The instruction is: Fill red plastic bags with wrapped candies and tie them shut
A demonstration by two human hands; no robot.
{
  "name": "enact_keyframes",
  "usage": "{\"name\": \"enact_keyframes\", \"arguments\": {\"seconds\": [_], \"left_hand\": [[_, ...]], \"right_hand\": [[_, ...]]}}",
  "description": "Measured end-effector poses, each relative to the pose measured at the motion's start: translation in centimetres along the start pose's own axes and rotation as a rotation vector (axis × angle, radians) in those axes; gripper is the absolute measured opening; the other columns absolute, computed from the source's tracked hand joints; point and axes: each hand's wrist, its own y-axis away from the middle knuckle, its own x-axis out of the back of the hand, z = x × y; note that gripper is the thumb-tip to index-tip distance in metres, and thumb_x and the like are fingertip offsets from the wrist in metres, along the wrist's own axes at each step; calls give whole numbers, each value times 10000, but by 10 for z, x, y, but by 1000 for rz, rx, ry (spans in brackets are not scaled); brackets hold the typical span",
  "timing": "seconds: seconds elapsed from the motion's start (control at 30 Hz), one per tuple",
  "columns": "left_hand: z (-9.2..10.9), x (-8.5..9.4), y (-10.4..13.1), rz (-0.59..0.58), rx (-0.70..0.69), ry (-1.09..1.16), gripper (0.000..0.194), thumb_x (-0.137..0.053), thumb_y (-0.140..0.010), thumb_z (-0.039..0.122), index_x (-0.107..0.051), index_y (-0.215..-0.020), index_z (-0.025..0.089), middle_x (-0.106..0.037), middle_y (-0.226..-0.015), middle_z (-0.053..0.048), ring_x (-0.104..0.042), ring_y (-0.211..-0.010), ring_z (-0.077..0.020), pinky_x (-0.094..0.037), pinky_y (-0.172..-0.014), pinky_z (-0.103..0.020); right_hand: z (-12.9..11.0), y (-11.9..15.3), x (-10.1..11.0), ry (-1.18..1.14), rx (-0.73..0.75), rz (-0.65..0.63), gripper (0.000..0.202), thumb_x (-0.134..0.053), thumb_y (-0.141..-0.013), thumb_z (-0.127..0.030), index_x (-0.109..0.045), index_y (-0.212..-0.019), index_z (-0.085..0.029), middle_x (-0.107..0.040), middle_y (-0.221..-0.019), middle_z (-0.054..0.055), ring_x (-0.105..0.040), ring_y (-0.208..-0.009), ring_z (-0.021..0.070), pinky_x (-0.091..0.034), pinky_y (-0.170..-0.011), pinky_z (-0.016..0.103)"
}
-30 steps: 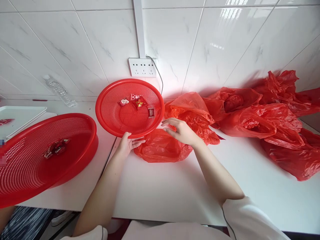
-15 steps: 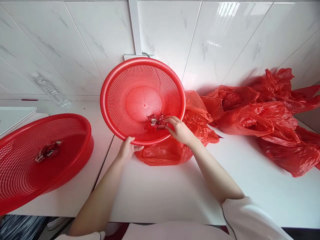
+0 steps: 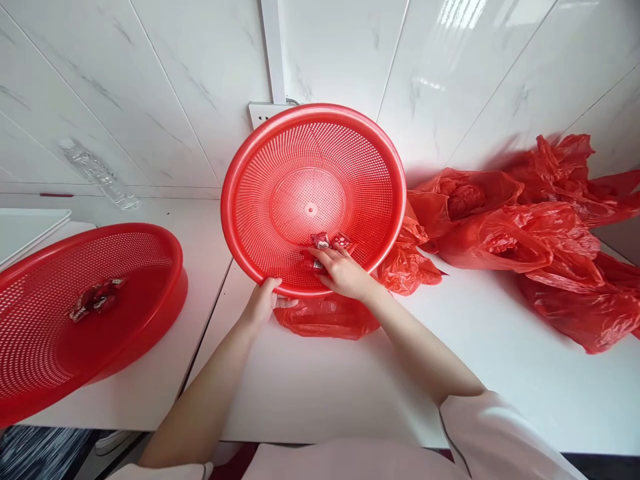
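Observation:
A red plastic mesh basket [image 3: 311, 143] is tilted toward me, its open side facing my body. My left hand [image 3: 261, 301] grips the near-left part of its rim, thumb over the edge and fingers underneath. Inside, my right hand [image 3: 344, 272] reaches over the near-right side, its fingers curled on several small red wrapped packets [image 3: 320, 241] with white marks. Part of these packets is hidden under the fingers. Beneath the basket, a thin red plastic bag [image 3: 330, 319] lies on the white table [image 3: 320, 393].
On the left stands a second red mesh basket [image 3: 150, 313] holding a few red packets [image 3: 95, 299]. Several red plastic bags [image 3: 515, 233] sit along the wall at right. A clear plastic bottle [image 3: 100, 175] lies at the back left, and a socket strip [image 3: 260, 113] is behind the basket.
The tilted basket has moved right and looks larger, covering more of the bag beneath. My right hand has shifted lower over the packets, which now lie more spread out.

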Motion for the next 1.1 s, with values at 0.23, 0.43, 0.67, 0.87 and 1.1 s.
{"name": "enact_keyframes", "arguments": {"seconds": [0.23,0.43,0.67,0.87,1.1], "left_hand": [[0,1,1,16,-6,8,367,-564,-799,262,-569,-1150,154,-671,-1136,-110,-671,-979,-247,-626,-680,-339],[1,7,-6,82,-6,69,268,-553,-788,266,-577,-1033,159,-666,-1127,-99,-667,-956,-229,-613,-615,-286],[5,11,-7,125,-21,170,181,-548,-786,247,-602,-938,166,-694,-974,-57,-667,-781,-164,-580,-570,-227],[1,17,-11,116,-54,242,179,-565,-794,253,-627,-940,172,-691,-903,-30,-647,-712,-127,-582,-586,-210],[-1,11,-11,131,-57,204,239,-558,-779,272,-611,-979,153,-691,-956,-58,-663,-712,-152,-588,-583,-248]], "right_hand": [[5,-4,1,-639,-262,211,448,-569,-904,-367,-497,-1309,-190,-667,-1190,101,-650,-1078,219,-511,-970,407],[5,-4,21,-1232,-440,195,452,-737,-767,-432,-628,-1143,-207,-688,-1115,42,-688,-947,182,-590,-841,331],[-2,7,57,-1073,-347,143,281,-657,-846,-445,-656,-1000,-210,-695,-930,23,-672,-829,157,-575,-748,291],[-17,19,84,-586,29,-274,209,-539,-935,-316,-680,-1060,-225,-704,-1022,20,-660,-908,165,-515,-838,305],[-25,14,68,-202,-43,15,210,-490,-968,-319,-658,-983,-193,-703,-903,49,-645,-784,166,-484,-749,289]]}}
